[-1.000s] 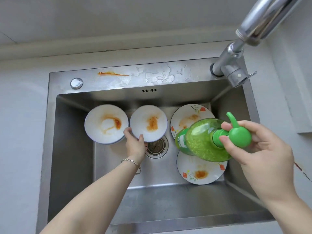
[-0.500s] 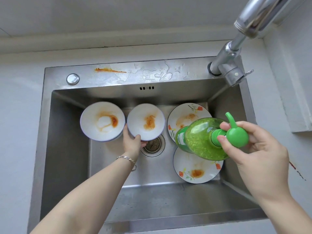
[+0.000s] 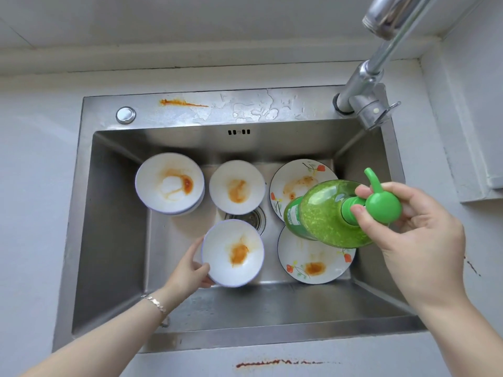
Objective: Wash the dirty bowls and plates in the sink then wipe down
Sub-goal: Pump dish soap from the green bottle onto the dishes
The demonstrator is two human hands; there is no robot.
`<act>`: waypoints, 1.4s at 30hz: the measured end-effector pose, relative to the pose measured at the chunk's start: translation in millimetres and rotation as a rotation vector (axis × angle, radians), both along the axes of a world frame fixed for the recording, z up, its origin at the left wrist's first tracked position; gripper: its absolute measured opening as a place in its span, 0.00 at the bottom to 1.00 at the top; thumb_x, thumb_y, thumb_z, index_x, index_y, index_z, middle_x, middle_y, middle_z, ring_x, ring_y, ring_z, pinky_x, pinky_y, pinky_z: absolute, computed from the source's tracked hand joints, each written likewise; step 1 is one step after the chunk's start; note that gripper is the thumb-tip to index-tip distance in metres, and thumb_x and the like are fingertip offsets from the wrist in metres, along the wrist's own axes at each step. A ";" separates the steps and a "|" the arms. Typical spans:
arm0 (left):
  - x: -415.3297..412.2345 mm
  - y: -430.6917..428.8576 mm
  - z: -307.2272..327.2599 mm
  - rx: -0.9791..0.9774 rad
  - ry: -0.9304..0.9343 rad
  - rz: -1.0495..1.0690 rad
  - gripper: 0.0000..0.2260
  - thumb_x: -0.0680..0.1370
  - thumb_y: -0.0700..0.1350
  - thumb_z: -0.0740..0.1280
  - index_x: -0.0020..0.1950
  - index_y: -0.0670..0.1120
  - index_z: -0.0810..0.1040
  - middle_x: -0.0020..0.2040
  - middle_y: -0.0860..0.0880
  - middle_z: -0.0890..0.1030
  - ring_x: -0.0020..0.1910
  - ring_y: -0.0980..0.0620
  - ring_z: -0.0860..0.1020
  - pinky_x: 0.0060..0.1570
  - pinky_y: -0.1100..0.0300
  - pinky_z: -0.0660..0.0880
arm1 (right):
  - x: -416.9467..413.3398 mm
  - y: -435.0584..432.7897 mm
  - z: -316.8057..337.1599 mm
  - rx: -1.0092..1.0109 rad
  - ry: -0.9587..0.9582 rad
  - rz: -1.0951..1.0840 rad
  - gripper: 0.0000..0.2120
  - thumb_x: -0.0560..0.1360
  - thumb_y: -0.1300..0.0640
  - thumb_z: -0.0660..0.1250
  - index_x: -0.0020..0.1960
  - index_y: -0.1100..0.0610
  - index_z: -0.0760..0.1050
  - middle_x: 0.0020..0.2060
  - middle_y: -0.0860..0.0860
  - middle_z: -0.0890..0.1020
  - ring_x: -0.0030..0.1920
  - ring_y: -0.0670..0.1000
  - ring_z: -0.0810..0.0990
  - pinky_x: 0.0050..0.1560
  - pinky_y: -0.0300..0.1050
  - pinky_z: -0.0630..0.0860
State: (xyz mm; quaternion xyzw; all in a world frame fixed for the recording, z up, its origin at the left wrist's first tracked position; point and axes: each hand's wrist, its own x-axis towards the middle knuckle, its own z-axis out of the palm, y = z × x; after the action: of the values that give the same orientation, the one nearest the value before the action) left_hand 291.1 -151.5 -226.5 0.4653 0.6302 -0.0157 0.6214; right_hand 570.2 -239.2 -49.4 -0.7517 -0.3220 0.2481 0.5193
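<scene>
Near bowl (image 3: pixel 232 253) and soap bottle (image 3: pixel 329 213) being held over a steel sink (image 3: pixel 109 213).
The left hand (image 3: pixel 187 270) is holding the near bowl by its left rim, its grip clamped there with the thumb on the lower edge. The bowl is sitting just in front of the drain (image 3: pixel 255 217), its orange stain facing up; whether it is touching the sink floor cannot be told. The right hand (image 3: pixel 419 227) is holding the soap bottle on its side above the back plate (image 3: pixel 296 183) and front plate (image 3: pixel 313 265), its grip pinched round the neck just under the pump head (image 3: pixel 382 204). The middle bowl (image 3: pixel 236 187) and left bowl (image 3: pixel 169 183) are lying at the back of the sink, apart from both hands. An orange counter smear (image 3: pixel 277 363) is showing on the counter (image 3: pixel 35 186) near the sink's front edge.
</scene>
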 end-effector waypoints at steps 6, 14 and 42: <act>12.6 -0.5 -40.4 -0.037 0.018 -0.091 0.31 0.76 0.32 0.58 0.73 0.59 0.58 0.50 0.34 0.78 0.39 0.42 0.81 0.36 0.53 0.82 | -10.5 -2.1 -2.4 -0.003 0.007 -0.002 0.12 0.61 0.49 0.74 0.42 0.43 0.76 0.39 0.35 0.83 0.42 0.40 0.82 0.47 0.34 0.78; 1.8 11.2 -43.0 -0.005 0.120 0.007 0.26 0.77 0.47 0.65 0.73 0.50 0.59 0.56 0.40 0.78 0.51 0.42 0.79 0.53 0.52 0.77 | -27.0 0.1 0.8 -0.005 0.013 0.012 0.15 0.60 0.39 0.72 0.44 0.41 0.77 0.42 0.36 0.84 0.44 0.41 0.82 0.47 0.34 0.78; -47.5 125.7 20.0 0.289 0.287 0.025 0.16 0.77 0.37 0.53 0.64 0.45 0.68 0.48 0.37 0.80 0.32 0.41 0.82 0.31 0.55 0.81 | -70.9 18.7 13.2 -0.033 -0.003 0.086 0.21 0.58 0.31 0.70 0.46 0.41 0.78 0.43 0.39 0.84 0.45 0.42 0.83 0.47 0.33 0.78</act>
State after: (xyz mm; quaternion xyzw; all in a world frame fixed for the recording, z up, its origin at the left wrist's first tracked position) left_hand 243.6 -25.8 -206.5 0.5347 0.7139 0.0166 0.4519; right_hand 499.3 -220.5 -36.2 -0.7459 -0.3509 0.2743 0.4952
